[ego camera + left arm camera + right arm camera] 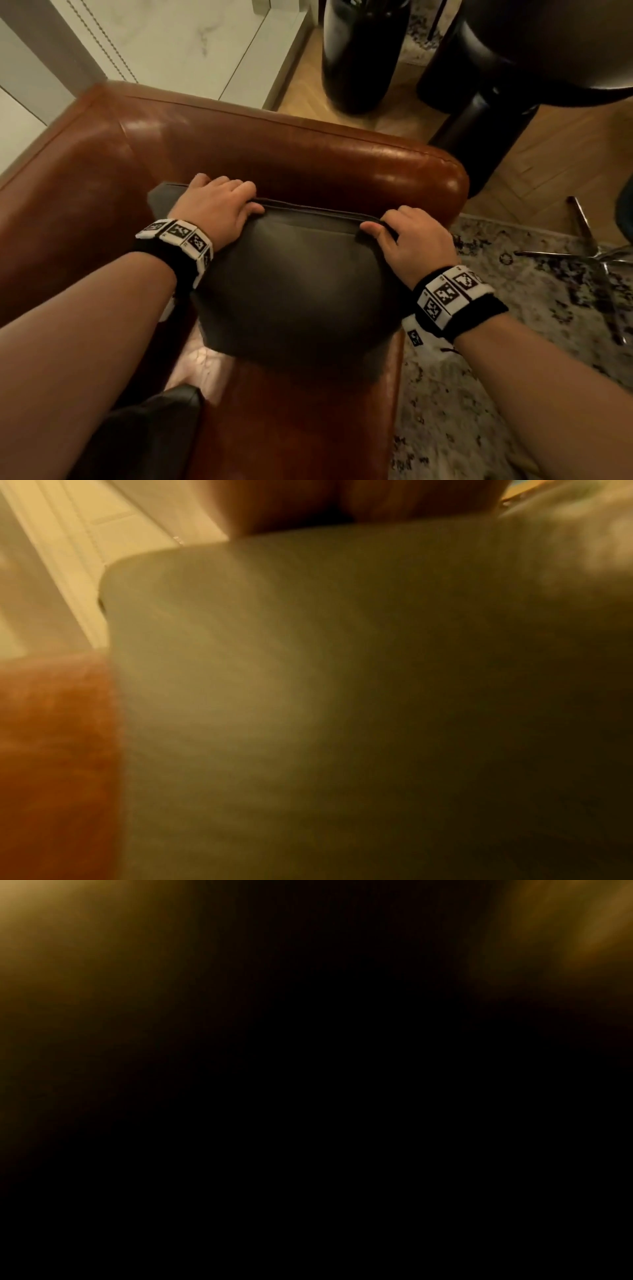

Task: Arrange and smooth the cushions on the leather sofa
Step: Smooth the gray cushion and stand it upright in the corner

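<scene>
Hands gripped a dark cushion (291, 291) on the brown sofa (308, 154): left hand (214, 209) and right hand (411, 240) curled over its far seam.

No words, brand names or numbers are showing legibly anywhere in these views. The only printed signs are black-and-white square code patterns, sitting on the white blocks of the black fabric band on the left wrist (178, 240) and of the matching black fabric band on the right wrist (452, 294); they are carrying no readable letters. Both wrist views are showing nothing printed.
</scene>
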`<state>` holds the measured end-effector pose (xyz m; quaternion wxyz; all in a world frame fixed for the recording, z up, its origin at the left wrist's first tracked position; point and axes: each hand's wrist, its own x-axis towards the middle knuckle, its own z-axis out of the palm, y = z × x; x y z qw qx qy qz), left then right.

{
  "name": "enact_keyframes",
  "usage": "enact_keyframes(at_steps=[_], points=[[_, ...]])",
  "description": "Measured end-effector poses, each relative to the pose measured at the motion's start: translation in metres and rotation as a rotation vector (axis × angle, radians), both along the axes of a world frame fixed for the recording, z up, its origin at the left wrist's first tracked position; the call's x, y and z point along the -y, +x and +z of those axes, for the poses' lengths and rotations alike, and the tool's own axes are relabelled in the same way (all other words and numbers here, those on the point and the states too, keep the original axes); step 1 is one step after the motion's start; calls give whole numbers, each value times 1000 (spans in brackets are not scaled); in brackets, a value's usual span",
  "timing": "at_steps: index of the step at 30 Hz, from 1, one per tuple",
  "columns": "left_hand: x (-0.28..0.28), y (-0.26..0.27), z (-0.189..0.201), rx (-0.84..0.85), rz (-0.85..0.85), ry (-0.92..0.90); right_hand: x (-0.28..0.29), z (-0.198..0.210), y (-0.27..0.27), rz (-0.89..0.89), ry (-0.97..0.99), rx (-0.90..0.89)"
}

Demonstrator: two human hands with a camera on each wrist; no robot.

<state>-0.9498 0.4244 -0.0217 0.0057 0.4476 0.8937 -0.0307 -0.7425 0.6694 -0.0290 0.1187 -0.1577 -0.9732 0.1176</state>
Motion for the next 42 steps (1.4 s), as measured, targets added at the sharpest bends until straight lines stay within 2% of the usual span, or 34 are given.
enact_keyframes(at_steps=[2,6,8,10,12,14,15,16,19,21,23,24,26,28,31,35,37,39,40,42], points=[[-4,-3,0,10,26,36,0,3,-10,-6,17,9],[-10,10,3,-37,98,110,-2,13,-24,-53,30,172],[-6,36,1,-68,23,232,15,19,-22,-65,91,93],[3,64,-12,-35,-86,195,57,15,-11,-20,85,-52],[12,72,-29,2,-77,47,110,-8,7,165,51,-29],[14,62,-37,22,53,27,141,-37,23,400,114,163],[13,57,-39,33,100,37,135,-48,25,467,164,221],[12,53,-39,33,131,47,120,-53,23,458,198,215],[16,48,-37,25,257,89,60,-38,10,129,190,159],[15,63,-31,12,366,146,33,-25,7,-2,196,174],[1,95,-29,-25,281,214,27,-27,8,-4,215,194],[-10,117,-34,-14,137,216,28,-28,10,9,218,201],[-22,150,-50,-7,-170,117,28,-33,16,17,216,199],[-15,137,-62,-38,-238,27,27,-38,24,-10,198,214],[18,85,-66,-116,-50,66,30,-41,28,-64,144,211],[65,39,-56,-42,403,166,46,-38,33,-85,118,242],[66,37,-55,-23,435,163,53,-32,39,-153,118,243],[58,39,-55,-18,387,149,75,-23,37,-178,94,207],[53,41,-55,-9,372,144,95,-22,31,-98,83,181],[48,40,-54,-4,366,145,146,-30,17,209,81,133]])
